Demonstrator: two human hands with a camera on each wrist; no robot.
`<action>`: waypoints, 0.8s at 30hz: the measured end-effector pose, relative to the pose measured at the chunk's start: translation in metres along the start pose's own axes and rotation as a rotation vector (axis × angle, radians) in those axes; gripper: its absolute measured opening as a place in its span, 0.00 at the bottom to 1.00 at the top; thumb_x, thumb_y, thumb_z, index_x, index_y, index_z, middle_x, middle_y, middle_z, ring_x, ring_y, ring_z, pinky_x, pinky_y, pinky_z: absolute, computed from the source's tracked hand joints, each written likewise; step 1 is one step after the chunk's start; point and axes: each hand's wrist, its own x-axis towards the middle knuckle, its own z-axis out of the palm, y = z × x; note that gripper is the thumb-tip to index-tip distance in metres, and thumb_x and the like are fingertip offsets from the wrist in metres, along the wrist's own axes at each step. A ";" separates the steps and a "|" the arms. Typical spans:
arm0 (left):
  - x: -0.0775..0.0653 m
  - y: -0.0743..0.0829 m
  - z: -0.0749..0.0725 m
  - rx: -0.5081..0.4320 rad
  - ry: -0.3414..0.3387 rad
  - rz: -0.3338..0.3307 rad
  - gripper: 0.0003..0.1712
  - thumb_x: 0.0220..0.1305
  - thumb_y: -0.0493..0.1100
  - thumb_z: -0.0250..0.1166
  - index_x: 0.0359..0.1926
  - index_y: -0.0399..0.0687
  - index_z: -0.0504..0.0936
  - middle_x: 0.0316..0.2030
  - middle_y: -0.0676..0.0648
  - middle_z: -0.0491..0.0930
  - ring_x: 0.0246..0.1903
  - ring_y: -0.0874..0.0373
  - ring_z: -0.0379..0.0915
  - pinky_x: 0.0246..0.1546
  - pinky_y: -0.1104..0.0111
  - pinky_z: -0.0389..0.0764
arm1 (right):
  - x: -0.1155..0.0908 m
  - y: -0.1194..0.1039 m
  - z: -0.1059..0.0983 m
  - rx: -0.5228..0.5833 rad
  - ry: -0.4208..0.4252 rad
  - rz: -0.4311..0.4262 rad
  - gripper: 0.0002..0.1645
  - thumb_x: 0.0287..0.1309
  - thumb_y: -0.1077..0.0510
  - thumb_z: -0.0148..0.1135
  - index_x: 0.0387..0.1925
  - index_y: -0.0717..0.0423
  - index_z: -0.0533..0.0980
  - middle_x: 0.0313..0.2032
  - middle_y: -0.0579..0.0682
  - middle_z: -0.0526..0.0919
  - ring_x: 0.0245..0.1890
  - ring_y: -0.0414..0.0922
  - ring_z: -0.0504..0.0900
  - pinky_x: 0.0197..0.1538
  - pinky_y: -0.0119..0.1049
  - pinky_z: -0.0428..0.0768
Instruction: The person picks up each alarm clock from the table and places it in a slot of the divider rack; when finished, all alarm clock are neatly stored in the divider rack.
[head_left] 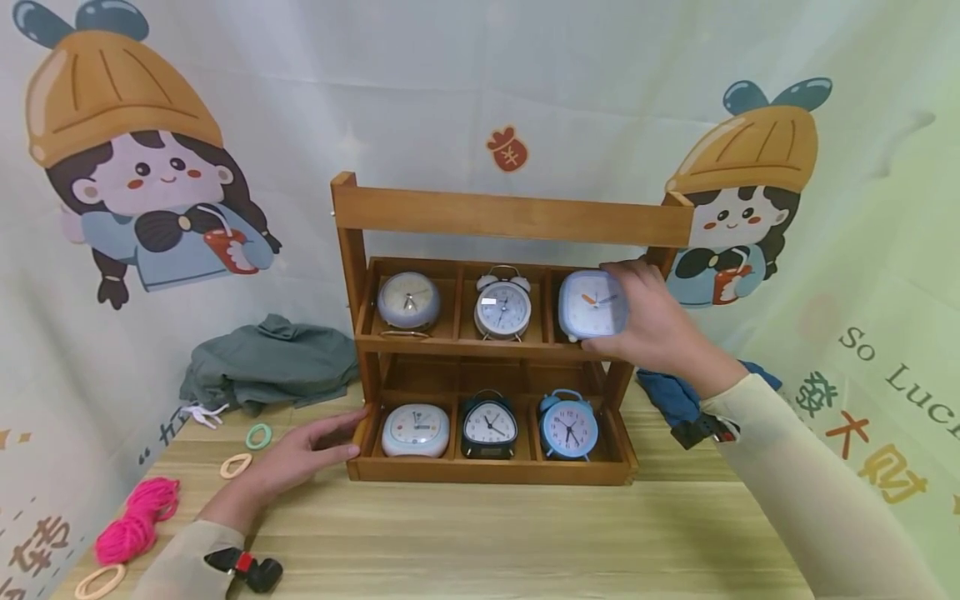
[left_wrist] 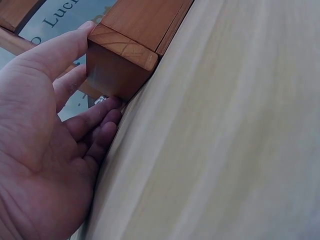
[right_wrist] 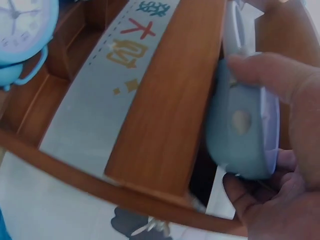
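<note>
A rounded-square blue alarm clock (head_left: pixel 592 305) with a white face is at the upper right compartment of a wooden two-tier shelf (head_left: pixel 495 472). My right hand (head_left: pixel 651 312) grips it from the right, thumb and fingers on its casing; the right wrist view shows the clock's blue side (right_wrist: pixel 241 125). At the shelf's lower left end, my left hand (head_left: pixel 300 454) touches the wood. Its thumb meets a corner (left_wrist: pixel 125 47) in the left wrist view, the other fingers lying beside the end panel. Beside the held clock stands a white twin-bell clock (head_left: pixel 503 308).
A round clock (head_left: pixel 408 300) occupies the upper left compartment. Below stand a white oval clock (head_left: pixel 416 430), a black triangular clock (head_left: pixel 489 427) and a blue twin-bell clock (head_left: pixel 569 427). Grey-green cloth (head_left: pixel 270 362), pink yarn (head_left: pixel 138 521) and rings lie left; blue cloth (head_left: pixel 660 396) lies right.
</note>
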 end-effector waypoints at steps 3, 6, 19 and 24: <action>0.000 0.000 0.000 -0.005 0.002 -0.001 0.36 0.81 0.52 0.70 0.83 0.54 0.73 0.81 0.44 0.71 0.79 0.38 0.65 0.75 0.42 0.66 | 0.007 -0.004 0.002 -0.017 -0.025 0.035 0.62 0.45 0.50 0.91 0.76 0.70 0.69 0.70 0.71 0.73 0.68 0.68 0.69 0.67 0.66 0.74; -0.001 0.001 0.000 -0.004 0.000 -0.004 0.36 0.81 0.52 0.70 0.83 0.55 0.73 0.81 0.44 0.71 0.79 0.38 0.65 0.75 0.43 0.66 | 0.013 -0.006 0.004 -0.034 -0.051 0.066 0.63 0.44 0.50 0.92 0.76 0.71 0.68 0.68 0.71 0.73 0.67 0.68 0.70 0.67 0.65 0.74; -0.001 -0.001 0.000 0.003 0.002 -0.009 0.36 0.81 0.53 0.70 0.83 0.55 0.73 0.81 0.43 0.71 0.79 0.38 0.65 0.75 0.43 0.67 | 0.032 -0.005 0.003 -0.034 -0.225 0.151 0.67 0.49 0.49 0.93 0.80 0.72 0.63 0.70 0.72 0.73 0.66 0.66 0.75 0.70 0.64 0.75; 0.000 -0.001 0.001 0.001 0.002 -0.008 0.37 0.80 0.54 0.70 0.83 0.55 0.73 0.81 0.43 0.71 0.79 0.37 0.65 0.76 0.40 0.65 | 0.033 -0.004 0.000 -0.030 -0.269 0.165 0.68 0.52 0.48 0.92 0.81 0.74 0.61 0.71 0.74 0.72 0.67 0.67 0.75 0.72 0.64 0.74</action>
